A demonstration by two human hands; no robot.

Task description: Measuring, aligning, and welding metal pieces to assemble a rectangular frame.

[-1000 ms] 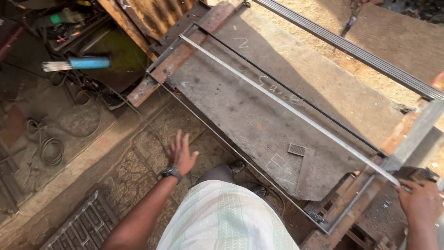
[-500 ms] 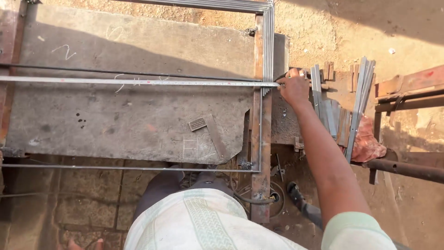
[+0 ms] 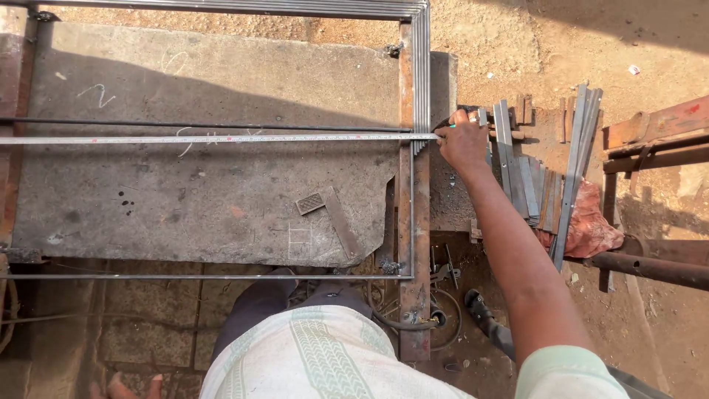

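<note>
One view, from the head camera looking straight down. The right hand, at about 2 o'clock from the picture's middle, is closed on the end of a tape measure, pinching it against the upright side of a metal frame. The tape runs flat from the hand toward 9 o'clock, across a grey slab counter with chalk marks on it, and off the left edge. A thin dark rod lies just above the tape, parallel to it. A small metal plate rests on the counter near 6 o'clock of the tape. At 3 o'clock of the hand, a pile of metal strips lies on the sandy ground. Only fingertips of the left hand show at the bottom edge, near 7 o'clock; whether it grips anything I cannot tell.
</note>
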